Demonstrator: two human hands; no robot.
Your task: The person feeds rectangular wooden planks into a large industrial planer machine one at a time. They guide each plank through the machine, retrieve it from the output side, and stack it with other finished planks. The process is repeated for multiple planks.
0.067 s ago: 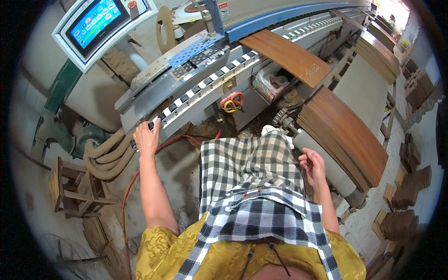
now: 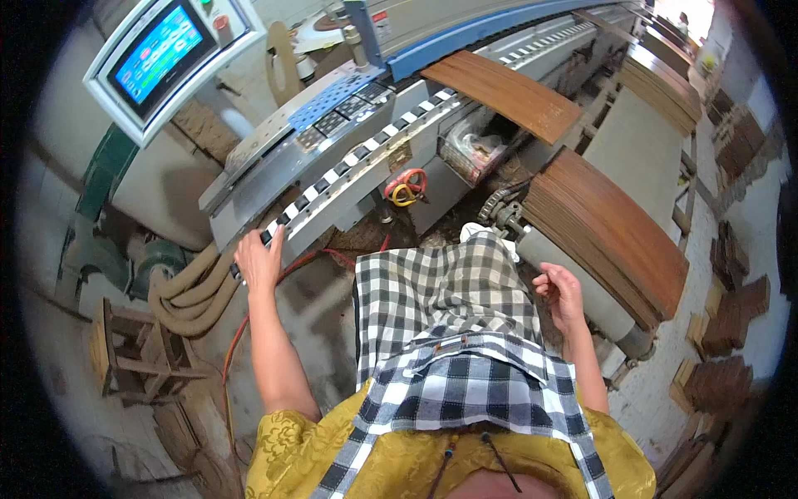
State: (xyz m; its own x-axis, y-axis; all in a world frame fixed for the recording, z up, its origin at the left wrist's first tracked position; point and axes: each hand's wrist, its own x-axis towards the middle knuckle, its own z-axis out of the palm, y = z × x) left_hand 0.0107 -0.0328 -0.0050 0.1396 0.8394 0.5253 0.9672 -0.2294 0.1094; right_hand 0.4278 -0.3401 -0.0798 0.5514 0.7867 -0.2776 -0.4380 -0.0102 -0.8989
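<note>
My left hand (image 2: 259, 259) grips the dark end of a long conveyor rail (image 2: 349, 166) with black and white pads along it. My right hand (image 2: 561, 291) hangs in the air beside the right edge of my checked apron (image 2: 449, 374), its fingers loosely curled with nothing visible in them. It is nearest a grey roller (image 2: 573, 299), which lies along a tall stack of brown boards (image 2: 607, 233). A single wooden panel (image 2: 499, 91) rests across the machine farther up, and red and yellow looped objects (image 2: 407, 187) hang under the rail.
A touchscreen panel (image 2: 166, 62) stands upper left. Thick hoses (image 2: 183, 299), a wooden stool (image 2: 141, 349) and a red cable (image 2: 237, 341) lie low on the left. More board stacks (image 2: 731, 316) line the right, and a small distant person (image 2: 683, 21) is at the top right.
The whole view has shifted slightly, with the screen a little lower and farther left. Both hands stay in much the same places.
</note>
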